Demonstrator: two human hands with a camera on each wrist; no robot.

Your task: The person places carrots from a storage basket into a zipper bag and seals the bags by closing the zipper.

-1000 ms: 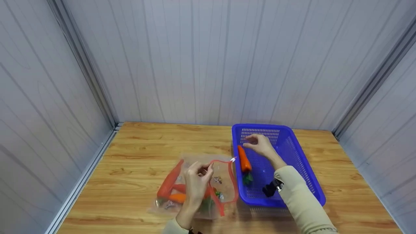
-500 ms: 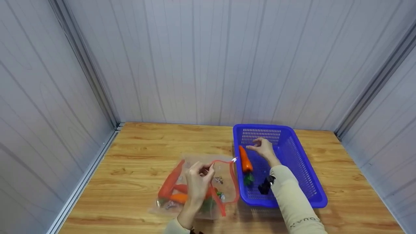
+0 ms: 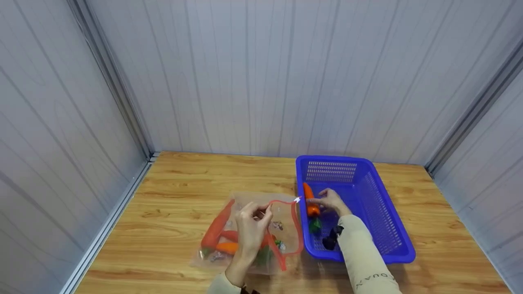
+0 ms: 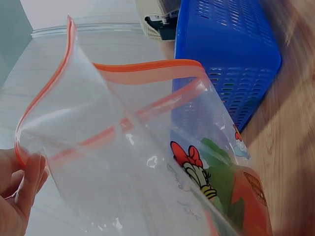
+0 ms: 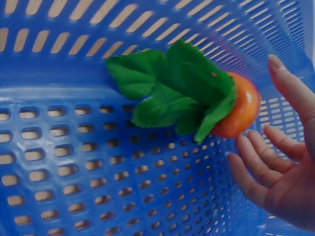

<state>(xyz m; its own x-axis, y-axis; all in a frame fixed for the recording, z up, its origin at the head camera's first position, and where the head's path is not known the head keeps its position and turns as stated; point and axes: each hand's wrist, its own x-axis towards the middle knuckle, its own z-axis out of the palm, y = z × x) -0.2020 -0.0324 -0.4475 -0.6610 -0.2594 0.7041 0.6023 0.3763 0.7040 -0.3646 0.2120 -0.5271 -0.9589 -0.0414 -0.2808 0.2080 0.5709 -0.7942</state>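
Observation:
My left hand [image 3: 249,228] pinches the red-edged mouth of a clear zip bag [image 3: 287,243]. In the left wrist view the bag [image 4: 118,177] gapes, with cartoon prints on its film. Several orange-red carrots [image 3: 216,228] with green tops lie inside it. To the right, my right hand [image 3: 334,202] reaches down into a blue basket [image 3: 386,206] beside an orange carrot [image 3: 308,190]. The right wrist view has that carrot's [image 5: 246,105] leafy green top towards the camera. My thumb is above it and my fingers below, spread; contact is hard to tell.
The basket's left rim stands close beside the bag's mouth, on a wooden table [image 3: 175,204]. Pale panel walls [image 3: 261,81] close off the back and both sides.
My right hand has moved down and nearer to the carrot, and now covers part of it in the head view. The left hand keeps its pinch on the bag.

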